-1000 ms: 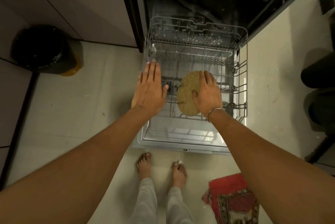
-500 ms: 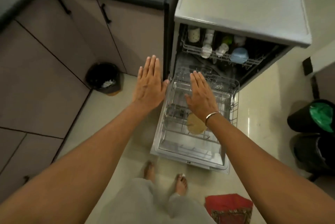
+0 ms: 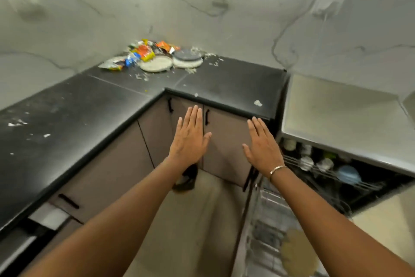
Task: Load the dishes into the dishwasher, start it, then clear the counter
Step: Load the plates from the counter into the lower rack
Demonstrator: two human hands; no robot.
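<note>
Hands out flat, left hand (image 3: 188, 142) and right hand (image 3: 262, 148) both spread, holding nothing, dirty plates (image 3: 157, 63) on counter (image 3: 224, 83) at 12 o'clock, open dishwasher (image 3: 336, 115) at 3, blurry tan plate (image 3: 296, 252) racked at 5

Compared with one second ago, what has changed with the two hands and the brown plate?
The right hand let go of the brown plate, which now sits in the lower rack. The hand then rose away, up toward the counter. The left hand rose with it. The left hand stayed open and empty, and the rack stayed pulled out.
</note>
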